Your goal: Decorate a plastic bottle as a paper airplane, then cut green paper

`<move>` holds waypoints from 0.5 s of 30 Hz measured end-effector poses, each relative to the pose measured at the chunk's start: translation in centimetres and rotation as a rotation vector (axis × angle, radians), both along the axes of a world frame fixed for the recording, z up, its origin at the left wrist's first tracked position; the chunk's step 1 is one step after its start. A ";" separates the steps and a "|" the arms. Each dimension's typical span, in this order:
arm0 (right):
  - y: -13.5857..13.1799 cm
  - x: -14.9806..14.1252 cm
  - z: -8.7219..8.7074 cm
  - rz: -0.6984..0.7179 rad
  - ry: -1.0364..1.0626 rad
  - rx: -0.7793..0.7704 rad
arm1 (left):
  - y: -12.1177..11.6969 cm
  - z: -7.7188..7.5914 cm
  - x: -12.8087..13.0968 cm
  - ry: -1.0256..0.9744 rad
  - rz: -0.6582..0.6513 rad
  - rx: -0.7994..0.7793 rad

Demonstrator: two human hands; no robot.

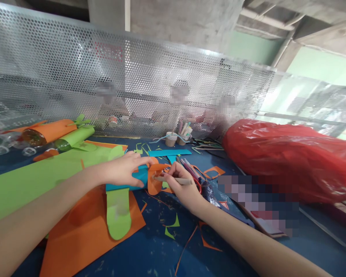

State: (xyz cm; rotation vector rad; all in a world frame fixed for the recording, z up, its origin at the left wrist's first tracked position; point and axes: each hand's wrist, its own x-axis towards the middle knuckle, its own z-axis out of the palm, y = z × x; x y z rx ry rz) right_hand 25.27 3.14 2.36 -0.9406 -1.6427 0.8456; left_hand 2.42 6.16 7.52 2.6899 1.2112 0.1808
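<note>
The blue paper roll [140, 179] lies at the middle of the dark blue table [144, 254], a rounded orange paper piece [154, 184] at its right end. The left hand [127, 168] clamps the roll between thumb and fingers. The right hand's [182, 188] fingers pinch a pen [184, 181], its tip at the orange piece; whether it touches, I cannot tell. A green paper flap [118, 217] extends from the roll over an orange sheet [83, 238]. Beyond stand two cups [170, 140], before a perforated metal panel [161, 73]; a red plastic bag [276, 154] lies right.
</note>
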 end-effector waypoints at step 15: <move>-0.2 -0.3 0.7 0.002 0.093 -0.040 | -0.4 0.7 0.3 0.048 0.077 -0.014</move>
